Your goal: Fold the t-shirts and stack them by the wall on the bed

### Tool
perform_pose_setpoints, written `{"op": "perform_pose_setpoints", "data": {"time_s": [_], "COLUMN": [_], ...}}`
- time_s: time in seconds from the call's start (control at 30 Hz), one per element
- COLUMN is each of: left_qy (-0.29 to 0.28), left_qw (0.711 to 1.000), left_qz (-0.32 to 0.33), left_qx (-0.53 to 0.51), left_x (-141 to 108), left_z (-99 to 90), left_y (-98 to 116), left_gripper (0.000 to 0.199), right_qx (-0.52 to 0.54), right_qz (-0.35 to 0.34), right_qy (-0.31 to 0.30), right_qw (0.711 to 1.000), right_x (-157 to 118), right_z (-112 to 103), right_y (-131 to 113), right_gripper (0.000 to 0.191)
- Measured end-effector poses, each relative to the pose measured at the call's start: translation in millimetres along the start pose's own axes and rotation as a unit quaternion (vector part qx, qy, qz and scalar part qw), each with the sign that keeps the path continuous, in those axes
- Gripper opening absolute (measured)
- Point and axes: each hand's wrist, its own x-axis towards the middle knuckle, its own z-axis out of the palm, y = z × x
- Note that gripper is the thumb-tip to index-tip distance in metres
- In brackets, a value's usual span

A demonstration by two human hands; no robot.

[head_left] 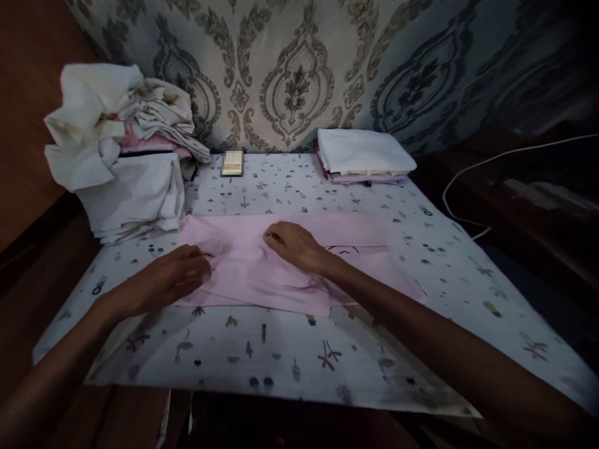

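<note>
Behind everything, a wall (297, 81) carries scrolling grey-brown damask medallions. Below it spreads the tabletop (253, 368), its pale surface printed with small plant-like motifs. Across the middle lies a pink cloth (281, 280), thin and soft, flat toward the right, where short dark lines show, and rumpled into loose ridges between the hands. To its left rises a heap of fabric (135, 193), cream and white, crumpled on top and layered below. A neatly squared folded stack (365, 149), white uppermost, sits at the back right. The hands stand apart: the right hand (292, 243) rests fingers curled on the pink cloth's middle; the left hand (187, 271) curls at its left part. Whether either pinches the fabric, I cannot tell. Smallest is a blurred, dark-edged rectangular item (233, 163) near the wall.
</note>
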Motion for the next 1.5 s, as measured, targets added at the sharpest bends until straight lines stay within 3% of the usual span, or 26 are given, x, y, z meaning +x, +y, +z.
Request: {"op": "perform_pose_setpoints", "data": {"time_s": [0.13, 0.33, 0.6, 0.73, 0.9, 1.0, 1.13, 1.37, 1.5], "left_qy": [0.037, 0.046, 0.097, 0.089, 0.132, 0.143, 0.118, 0.113, 0.038], "left_qw": [0.994, 0.975, 0.969, 0.982, 0.968, 0.959, 0.965, 0.965, 0.965], "left_qz": [0.015, -0.011, -0.072, -0.096, -0.210, -0.244, -0.234, -0.229, -0.245], "left_qx": [0.101, 0.219, 0.214, 0.139, -0.039, -0.034, 0.013, 0.064, 0.081], "left_x": [-15.4, -23.4, -38.7, -41.4, -16.1, 13.9, 39.1, 32.1, 29.1], "left_z": [14.8, 29.3, 39.4, 32.2, 13.3, 10.6, 17.0, 22.3, 10.7], "left_y": [-5.9, -11.1, -16.9, -15.1, -26.5, -40.9, -56.6, -66.9, -57.8], "left_gripper": [0.026, 0.025, 0.033, 0.030, 0.031, 0.032, 0.024, 0.027, 0.023], "right_qx": [-0.017, 0.078, 0.165, 0.151, 0.028, 0.011, -0.004, -0.089, -0.093], "right_qz": [0.031, -0.002, -0.045, -0.056, -0.112, -0.186, -0.289, -0.324, -0.332], "right_qy": [-0.042, -0.034, 0.027, 0.016, 0.047, 0.054, 0.014, -0.001, -0.001], "right_qw": [0.998, 0.996, 0.985, 0.987, 0.992, 0.981, 0.957, 0.942, 0.939], "right_x": [30.8, 46.7, 46.8, 41.8, 42.0, 41.9, 38.1, 35.1, 34.7], "right_z": [11.1, 14.9, 23.0, 21.9, 27.8, 36.9, 49.6, 59.2, 58.5], "right_y": [-8.0, -0.9, 10.9, 8.5, 0.7, -3.5, -4.7, -0.2, -0.4], "right_gripper": [0.024, 0.011, 0.006, 0.008, 0.016, 0.022, 0.035, 0.038, 0.038]}}
